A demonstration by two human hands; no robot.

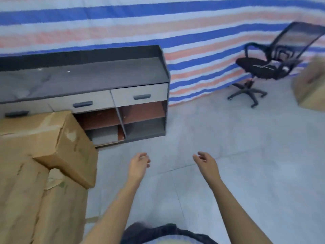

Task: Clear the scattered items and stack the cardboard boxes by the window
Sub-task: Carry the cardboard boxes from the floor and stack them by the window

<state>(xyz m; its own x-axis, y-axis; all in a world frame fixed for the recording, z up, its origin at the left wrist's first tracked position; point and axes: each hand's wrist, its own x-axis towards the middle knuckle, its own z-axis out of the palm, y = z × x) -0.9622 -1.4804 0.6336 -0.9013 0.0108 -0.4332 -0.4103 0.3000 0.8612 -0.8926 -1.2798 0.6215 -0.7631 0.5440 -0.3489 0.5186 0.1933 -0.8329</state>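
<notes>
Cardboard boxes [58,147] crowd left; floor [228,164] open

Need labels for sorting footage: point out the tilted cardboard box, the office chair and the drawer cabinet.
tilted cardboard box [75,148]: head view, on its right side face.
office chair [258,66]: head view, on the black seat.
drawer cabinet [88,76]: head view, on its grey top.

Two forearms [112,205], bare along their whole visible length. The left hand [139,163] and right hand [205,162] are bare too. Dark, near-black garment [158,231] at bottom centre, soft-edged and blurred. Pale yellowish-white patch [168,241] beneath it at the frame edge; too blurred to identify.
</notes>
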